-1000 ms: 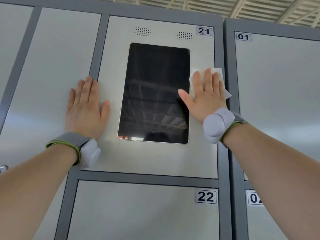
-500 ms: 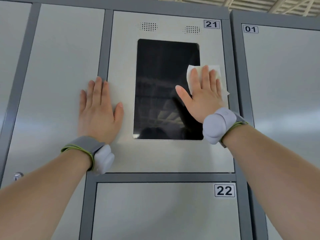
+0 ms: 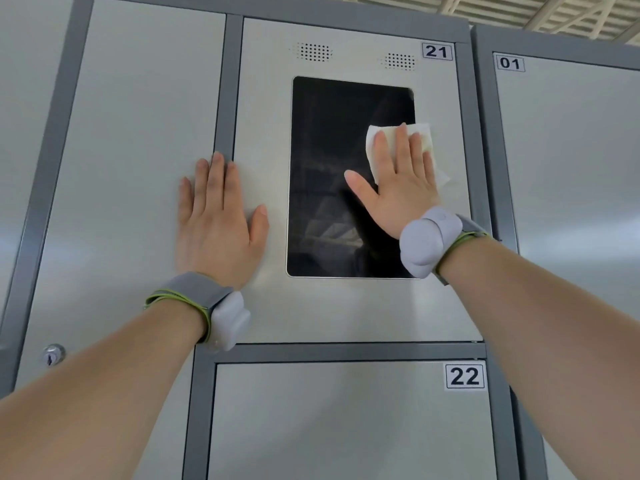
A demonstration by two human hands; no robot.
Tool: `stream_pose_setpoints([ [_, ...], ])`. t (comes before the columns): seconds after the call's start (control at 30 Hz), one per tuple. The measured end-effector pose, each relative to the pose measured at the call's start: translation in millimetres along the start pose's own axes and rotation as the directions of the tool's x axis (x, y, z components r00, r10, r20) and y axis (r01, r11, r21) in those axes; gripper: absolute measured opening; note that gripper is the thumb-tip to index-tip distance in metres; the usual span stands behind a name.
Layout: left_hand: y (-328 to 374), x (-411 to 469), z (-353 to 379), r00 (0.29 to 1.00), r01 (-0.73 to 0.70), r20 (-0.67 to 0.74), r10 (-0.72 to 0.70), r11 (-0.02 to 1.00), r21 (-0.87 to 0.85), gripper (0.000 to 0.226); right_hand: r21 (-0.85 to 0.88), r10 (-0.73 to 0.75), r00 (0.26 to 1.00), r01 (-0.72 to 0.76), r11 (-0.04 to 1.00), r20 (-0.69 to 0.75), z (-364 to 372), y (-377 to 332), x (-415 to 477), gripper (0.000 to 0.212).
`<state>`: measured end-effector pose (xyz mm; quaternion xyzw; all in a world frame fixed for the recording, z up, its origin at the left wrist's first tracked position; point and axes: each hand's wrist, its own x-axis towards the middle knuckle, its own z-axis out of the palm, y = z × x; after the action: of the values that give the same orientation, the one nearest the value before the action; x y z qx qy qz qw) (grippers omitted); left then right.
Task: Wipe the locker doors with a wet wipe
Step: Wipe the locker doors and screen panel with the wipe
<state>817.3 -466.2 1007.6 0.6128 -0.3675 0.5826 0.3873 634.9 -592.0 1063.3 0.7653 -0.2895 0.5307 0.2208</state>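
Head view: dark screen (image 3: 329,168) in locker door 21 (image 3: 263,98).
Right hand (image 3: 401,192): flat, pressed wet wipe (image 3: 425,142) on screen's edge.
Left hand (image 3: 216,230): flat, rested on door.

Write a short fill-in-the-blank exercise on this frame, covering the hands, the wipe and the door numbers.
1. The right hand presses the wet wipe flat on the upper door, numbered ____.
2. The wet wipe overlaps the right edge of that door's dark ____.
3. The left hand lies flat with straight fingers and holds ____.
4. The lower door is numbered ____.

Missing words: 21; screen; nothing; 22.
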Motion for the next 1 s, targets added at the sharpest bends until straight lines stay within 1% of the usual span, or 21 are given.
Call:
stream_pose_setpoints([
  [0.07,-1,-1,-1,1.0,-0.003,0.009,0.003,1.0,-0.004,0.076,0.011,-0.05,0.999,0.05,0.999,0.008,4,-7,-10,0.077],
  [0.17,-1,-1,-1,1.0,-0.014,0.0,0.014,1.0,-0.015,0.078,-0.015,-0.187,0.982,0.187,0.982,0.013,10,-11,-32,0.086],
  [0.23,0,-1,-1,1.0,-0.016,0.006,0.016,1.0,-0.017,0.078,-0.036,-0.21,0.977,0.211,0.977,0.025,7,-7,-33,0.084],
  [0.33,-1,-1,-1,1.0,-0.016,-0.003,0.016,1.0,-0.024,0.077,-0.038,-0.15,0.989,0.15,0.988,0.014,1,-2,-14,0.073],
  [0.4,-1,-1,-1,1.0,-0.02,-0.008,0.02,1.0,-0.023,0.076,-0.01,-0.075,0.997,0.076,0.997,0.011,-3,-5,3,0.071],
  [0.47,-1,-1,-1,1.0,-0.023,-0.011,0.023,0.999,-0.024,0.076,0.025,-0.032,0.999,0.031,0.999,0.016,-3,-14,10,0.072],
  [0.53,-1,-2,-1,1.0,-0.024,-0.009,0.024,0.999,-0.034,0.076,0.034,-0.062,0.998,0.062,0.998,0.021,-1,-21,2,0.073],
  [0.63,-2,-2,-3,1.0,-0.021,0.002,0.022,0.998,-0.051,0.078,0.014,-0.196,0.981,0.195,0.981,0.007,5,-25,-18,0.074],
  [0.7,-1,-2,-3,1.0,-0.023,0.009,0.024,0.998,-0.053,0.078,0.004,-0.233,0.972,0.233,0.972,0.009,3,-21,-22,0.073],
  [0.77,-1,-2,-3,1.0,-0.025,0.002,0.025,0.998,-0.05,0.078,-0.022,-0.205,0.979,0.205,0.979,0.008,-2,-16,-13,0.072],
  [0.9,-2,-2,-2,0.999,-0.041,-0.01,0.041,0.998,-0.037,0.075,-0.007,-0.044,0.999,0.044,0.999,0.003,-7,-20,19,0.071],
  [0.93,-3,-2,-2,0.999,-0.044,-0.012,0.043,0.998,-0.037,0.075,0.009,-0.029,1.0,0.029,1.0,-0.004,-6,-24,22,0.071],
  [1.0,-3,-2,-2,0.999,-0.043,-0.008,0.042,0.998,-0.039,0.075,0.026,-0.062,0.998,0.062,0.998,-0.007,-3,-31,17,0.072],
])
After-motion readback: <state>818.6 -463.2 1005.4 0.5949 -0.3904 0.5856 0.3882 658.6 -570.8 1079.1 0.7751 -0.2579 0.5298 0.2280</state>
